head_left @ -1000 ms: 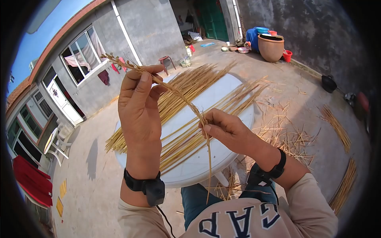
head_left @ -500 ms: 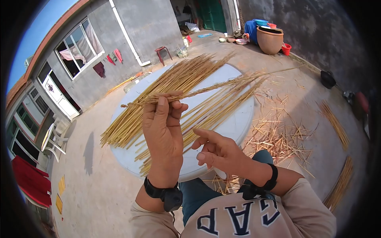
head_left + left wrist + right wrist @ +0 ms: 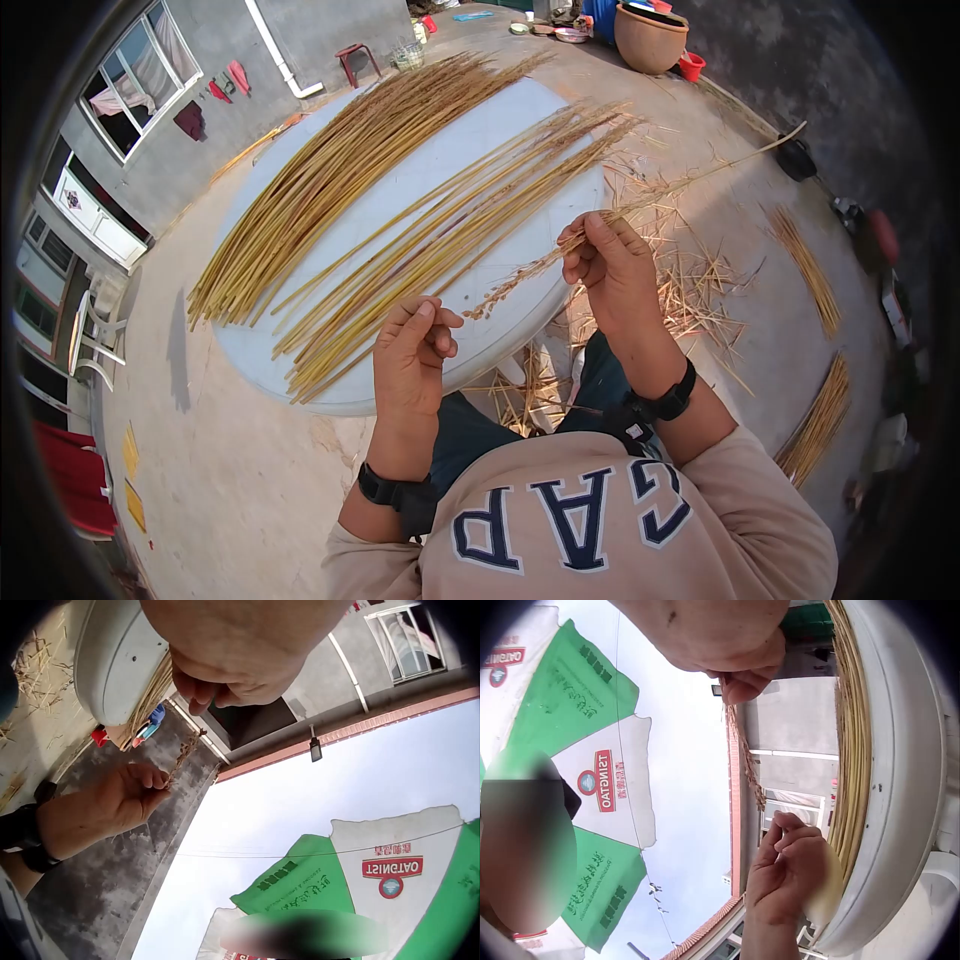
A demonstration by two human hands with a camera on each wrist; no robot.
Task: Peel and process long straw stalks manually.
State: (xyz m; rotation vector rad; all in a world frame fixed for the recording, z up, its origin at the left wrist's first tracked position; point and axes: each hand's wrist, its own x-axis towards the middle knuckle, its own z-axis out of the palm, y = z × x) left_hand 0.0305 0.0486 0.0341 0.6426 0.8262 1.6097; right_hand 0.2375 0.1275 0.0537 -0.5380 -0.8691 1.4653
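My right hand (image 3: 618, 270) pinches a dry stalk (image 3: 530, 272) in front of the table's right side. Its seed head hangs down toward the left, while the long thin end runs out to the upper right. In the right wrist view the loose seed head (image 3: 742, 746) trails below the fingertips. My left hand (image 3: 412, 350) is raised beside the table's near edge, thumb against curled fingers, with nothing visible in it. A gap separates it from the seed head's tip. Behind both hands, a thick row of dry stalks (image 3: 330, 190) and a thinner row (image 3: 450, 240) lie on the white table (image 3: 258, 378).
Straw scraps (image 3: 700, 290) litter the ground right of the table. Two stalk bundles (image 3: 805, 275) lie farther right. A clay pot (image 3: 650, 40) and a red bucket (image 3: 691, 67) stand by the far wall. A white chair (image 3: 95, 335) is at the left.
The stalk has passed from my left hand to my right, and the right hand has moved up and right with it. The left hand has come down. The head view has tilted downward.
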